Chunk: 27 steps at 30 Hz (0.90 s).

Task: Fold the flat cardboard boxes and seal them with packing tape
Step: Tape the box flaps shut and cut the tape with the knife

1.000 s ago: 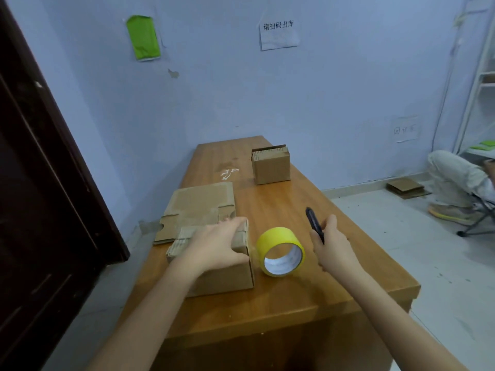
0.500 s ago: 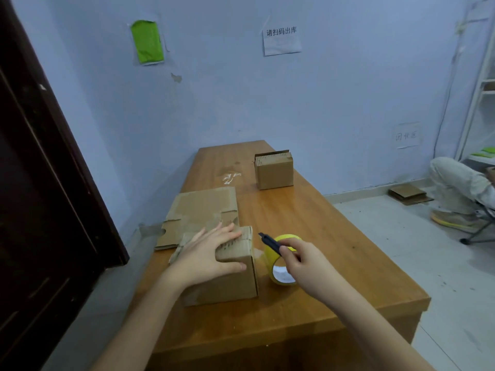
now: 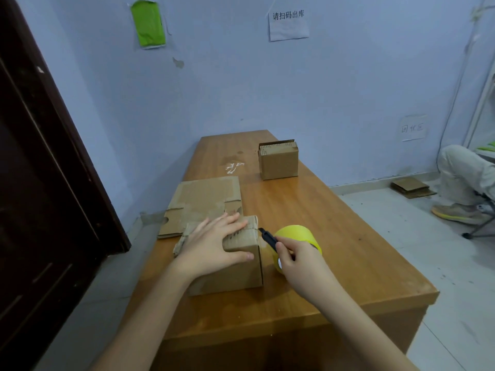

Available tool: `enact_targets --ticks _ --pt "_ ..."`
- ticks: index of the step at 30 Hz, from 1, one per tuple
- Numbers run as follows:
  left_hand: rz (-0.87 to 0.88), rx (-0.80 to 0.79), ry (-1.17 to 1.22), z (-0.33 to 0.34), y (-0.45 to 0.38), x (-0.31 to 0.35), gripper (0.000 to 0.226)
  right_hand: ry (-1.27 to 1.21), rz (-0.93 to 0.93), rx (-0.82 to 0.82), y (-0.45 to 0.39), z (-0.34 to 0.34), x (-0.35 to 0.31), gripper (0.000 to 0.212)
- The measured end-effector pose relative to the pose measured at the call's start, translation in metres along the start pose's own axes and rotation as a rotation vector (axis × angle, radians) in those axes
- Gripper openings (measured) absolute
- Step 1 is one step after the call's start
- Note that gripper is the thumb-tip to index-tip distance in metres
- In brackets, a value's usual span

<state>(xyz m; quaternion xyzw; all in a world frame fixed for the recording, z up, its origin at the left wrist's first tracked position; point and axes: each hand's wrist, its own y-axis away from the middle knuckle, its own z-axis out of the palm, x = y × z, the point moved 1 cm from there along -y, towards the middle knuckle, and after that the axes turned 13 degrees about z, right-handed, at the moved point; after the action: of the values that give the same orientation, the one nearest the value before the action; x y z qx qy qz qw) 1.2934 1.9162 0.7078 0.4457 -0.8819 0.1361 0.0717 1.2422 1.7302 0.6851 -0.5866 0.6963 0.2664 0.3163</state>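
Observation:
A folded cardboard box [image 3: 230,274] stands on the wooden table [image 3: 348,263] near its front left. My left hand [image 3: 214,242] lies flat on the box's closed top flaps, thumb down over the near face. My right hand [image 3: 300,263] grips a dark utility knife [image 3: 267,236] whose tip points at the box's upper right edge. A yellow tape roll [image 3: 300,232] sits just behind my right hand, partly hidden by it. Flat cardboard sheets [image 3: 203,202] lie behind the box.
A second folded box [image 3: 278,160] stands near the table's far end. A dark door [image 3: 40,183] is at the left. On the right, a seated person's leg [image 3: 460,178] and folded cardboard [image 3: 412,187] on the floor.
My right hand has carried the knife leftward from beside the tape roll to the box's right edge. My left hand stays pressing on the box top.

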Motion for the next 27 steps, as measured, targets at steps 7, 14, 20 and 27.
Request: enact_targets --ticks 7,14,20,27 --pt "-0.011 0.027 -0.020 0.003 -0.002 -0.001 0.084 0.011 -0.045 0.028 0.018 0.001 0.002 0.035" --pt "-0.018 0.021 -0.037 -0.001 -0.001 0.004 0.080 0.014 -0.047 0.032 0.038 -0.001 0.006 0.037" --pt "-0.007 -0.014 -0.070 -0.002 0.000 0.005 0.079 0.006 -0.028 0.007 0.042 -0.003 0.006 0.038" --pt "-0.007 -0.012 -0.071 -0.001 -0.001 0.004 0.079 -0.160 0.024 -0.092 0.034 -0.018 0.007 0.031"
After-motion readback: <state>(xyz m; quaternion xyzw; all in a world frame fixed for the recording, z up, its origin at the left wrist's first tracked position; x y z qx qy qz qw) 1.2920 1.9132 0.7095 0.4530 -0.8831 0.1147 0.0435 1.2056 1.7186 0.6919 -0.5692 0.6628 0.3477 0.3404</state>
